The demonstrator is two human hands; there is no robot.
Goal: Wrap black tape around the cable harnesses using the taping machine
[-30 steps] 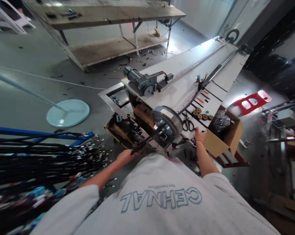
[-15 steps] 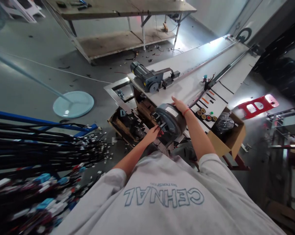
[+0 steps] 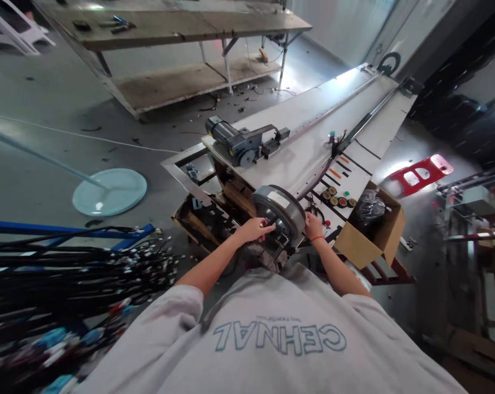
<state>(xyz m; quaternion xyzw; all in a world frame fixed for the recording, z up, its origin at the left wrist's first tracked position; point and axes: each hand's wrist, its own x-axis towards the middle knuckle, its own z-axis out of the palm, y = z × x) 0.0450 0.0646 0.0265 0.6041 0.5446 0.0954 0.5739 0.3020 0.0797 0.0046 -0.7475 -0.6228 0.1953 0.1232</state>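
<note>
A round grey drum-shaped part with a white label stands at the near end of a long white-topped machine table. My right hand, a red band at its wrist, is closed on the drum's right rim. On the drum's left front, my left hand has its fingers curled and pressed together against the part. Whatever sits between those fingertips is too small to make out. Beyond the drum, a motor with a gearbox is mounted on the table top.
Several round dark-rimmed buttons and cables lie on the table's right. An open cardboard box holds plastic wrap. A red panel rests beyond. Black cable bundles hang at left, near a round white stand base. A wooden workbench stands behind.
My right hand has moved from the drum's far top down to its right rim. The drum has turned, and my left hand has shifted slightly across its front. The camera view has moved too.
</note>
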